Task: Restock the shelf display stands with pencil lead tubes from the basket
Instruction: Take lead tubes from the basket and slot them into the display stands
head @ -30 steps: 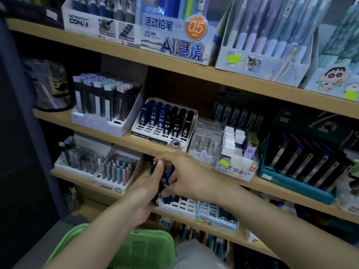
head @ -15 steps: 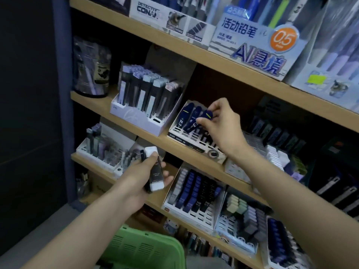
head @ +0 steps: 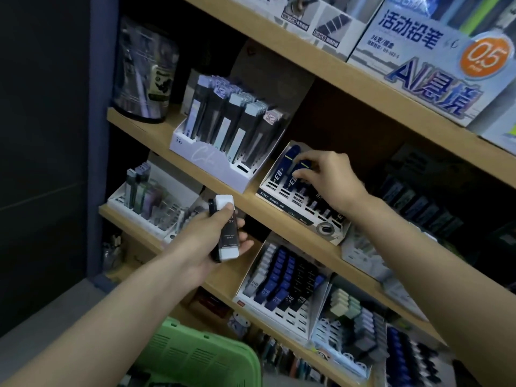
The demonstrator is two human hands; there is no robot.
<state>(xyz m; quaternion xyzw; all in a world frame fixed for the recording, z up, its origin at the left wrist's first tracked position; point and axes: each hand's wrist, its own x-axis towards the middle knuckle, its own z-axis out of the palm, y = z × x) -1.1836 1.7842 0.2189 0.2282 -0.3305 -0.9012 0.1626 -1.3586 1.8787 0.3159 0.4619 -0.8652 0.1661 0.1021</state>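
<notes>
My left hand grips a small stack of black lead tubes with white caps, held in front of the middle shelf's edge. My right hand reaches into the white slotted display stand on the middle shelf and pinches a dark blue lead tube standing in it. Another blue tube stands just left of it. The green basket sits low in front of me, its contents mostly hidden.
A white stand of tall dark lead cases stands left of the slotted stand. Below, another stand holds white, blue and black tubes. Pencil boxes fill the top shelf. A dark wall bounds the left.
My right hand has moved from the left hand up to the middle-shelf stand and set a blue tube down into it. The left hand stays low with its tubes. The view swung left.
</notes>
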